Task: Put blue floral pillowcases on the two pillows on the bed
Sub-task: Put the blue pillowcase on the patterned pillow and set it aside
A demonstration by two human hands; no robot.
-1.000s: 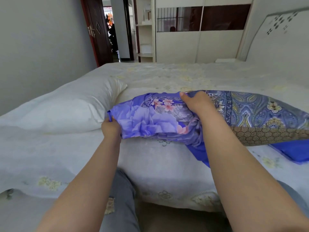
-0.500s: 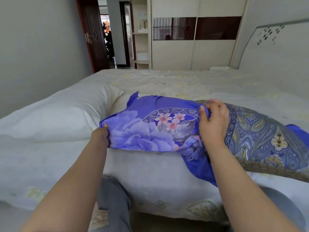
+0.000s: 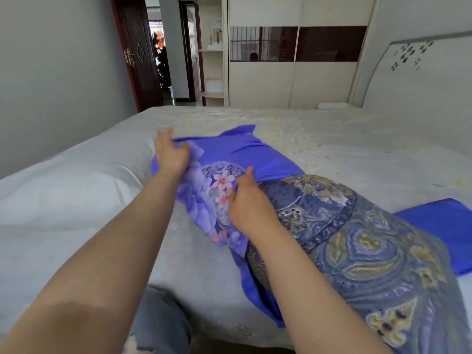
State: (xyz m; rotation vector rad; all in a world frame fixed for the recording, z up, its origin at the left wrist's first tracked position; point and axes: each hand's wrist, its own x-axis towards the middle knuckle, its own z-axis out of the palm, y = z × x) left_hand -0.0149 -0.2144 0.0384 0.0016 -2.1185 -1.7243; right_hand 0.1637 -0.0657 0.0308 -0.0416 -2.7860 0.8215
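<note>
A blue floral pillowcase (image 3: 229,159) lies half pulled over a pillow in a paisley blue-and-gold inner cover (image 3: 370,241) at the bed's near right. My left hand (image 3: 170,154) grips the pillowcase's far left edge. My right hand (image 3: 249,203) pinches the case's open edge where it meets the paisley pillow. A bare white pillow (image 3: 71,185) lies to the left. A second piece of plain blue fabric (image 3: 439,221) shows beyond the paisley pillow at the right.
The bed (image 3: 332,139) has a pale sheet with faint yellow flowers and stretches toward a white wardrobe (image 3: 293,77). A headboard (image 3: 419,80) rises at the right. An open dark door (image 3: 138,54) stands at the back left. My knees are against the bed's near edge.
My left hand has moved up and away to the pillowcase's far edge. My right hand slid left along the pillow. The pillowcase now lies stretched flatter and farther across the bed.
</note>
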